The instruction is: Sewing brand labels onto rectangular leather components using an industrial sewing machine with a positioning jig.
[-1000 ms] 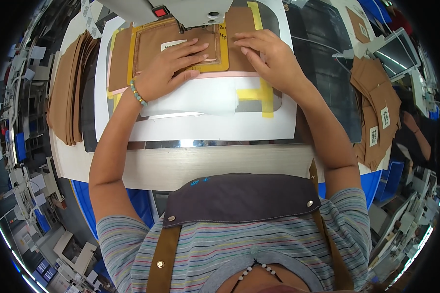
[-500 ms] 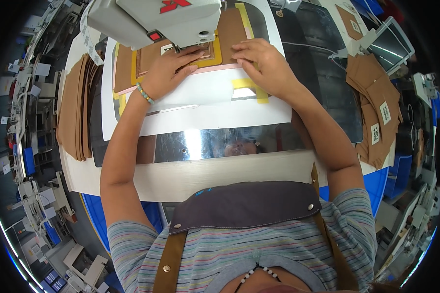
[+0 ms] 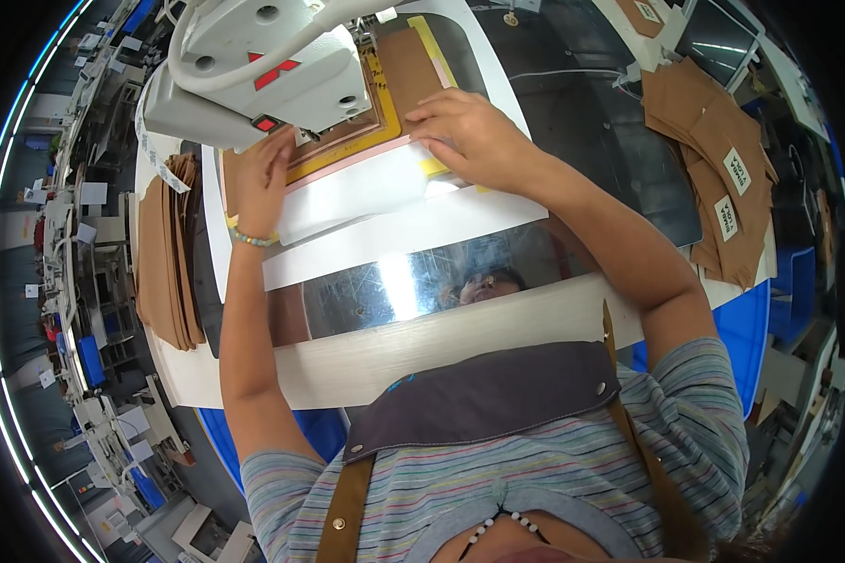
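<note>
Under the head of a white sewing machine (image 3: 253, 80) lies a brown panel (image 3: 411, 68), with a yellow frame (image 3: 343, 150) on top of it. A pink strip and yellow tape border the panel, and a white sheet (image 3: 333, 205) spreads beneath. My left hand (image 3: 261, 183), a beaded bracelet at its wrist, rests at the panel's near left part with fingers stretched out beside the machine head. My right hand (image 3: 469, 139) lies on the panel's right edge, fingers apart, just right of the yellow frame. The machine head hides part of the panel.
A stack of brown pieces (image 3: 166, 267) stands at the left edge of the table (image 3: 460, 328). More brown pieces with white labels (image 3: 714, 174) are piled at the right, near a tilted screen (image 3: 718, 45). A shiny metal plate (image 3: 347, 305) lies in front of the sheet.
My view has turned, so the scene appears tilted. My left hand has slid left, off the yellow frame. My right hand stays by the panel's right edge.
</note>
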Available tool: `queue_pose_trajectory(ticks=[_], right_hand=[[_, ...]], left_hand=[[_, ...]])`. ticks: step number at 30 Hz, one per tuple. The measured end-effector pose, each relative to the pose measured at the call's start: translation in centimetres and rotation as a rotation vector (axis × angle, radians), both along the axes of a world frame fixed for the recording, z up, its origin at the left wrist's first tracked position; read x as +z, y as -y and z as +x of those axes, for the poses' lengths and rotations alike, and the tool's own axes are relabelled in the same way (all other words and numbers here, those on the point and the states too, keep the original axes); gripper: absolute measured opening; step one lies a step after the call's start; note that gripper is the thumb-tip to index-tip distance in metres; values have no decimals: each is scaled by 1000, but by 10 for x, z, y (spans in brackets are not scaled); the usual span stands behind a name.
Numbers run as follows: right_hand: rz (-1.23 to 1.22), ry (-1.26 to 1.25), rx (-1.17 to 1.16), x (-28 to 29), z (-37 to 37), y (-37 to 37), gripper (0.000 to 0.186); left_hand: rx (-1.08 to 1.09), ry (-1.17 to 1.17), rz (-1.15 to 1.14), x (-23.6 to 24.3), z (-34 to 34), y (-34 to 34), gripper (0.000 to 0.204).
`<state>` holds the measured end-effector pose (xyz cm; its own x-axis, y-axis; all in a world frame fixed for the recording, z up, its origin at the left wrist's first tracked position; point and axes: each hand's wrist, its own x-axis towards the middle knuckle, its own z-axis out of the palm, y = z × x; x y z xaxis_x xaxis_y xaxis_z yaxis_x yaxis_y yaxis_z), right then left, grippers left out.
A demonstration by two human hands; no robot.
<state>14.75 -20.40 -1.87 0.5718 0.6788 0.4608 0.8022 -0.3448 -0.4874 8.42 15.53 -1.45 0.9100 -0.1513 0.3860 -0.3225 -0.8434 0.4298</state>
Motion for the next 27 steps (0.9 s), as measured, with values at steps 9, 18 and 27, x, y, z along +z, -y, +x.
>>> queue_pose_trajectory(ticks=[9, 18, 27], right_hand=[[-33, 45, 30, -2, -4, -5, 28], [45, 164, 215, 67, -73, 3, 30], [-162, 130, 237, 46, -62, 16, 22]], left_hand=[[458, -47, -106, -43, -15, -131, 50], [385, -14, 376, -47, -17, -138, 57], [262, 88, 367, -26, 0, -49, 33]])
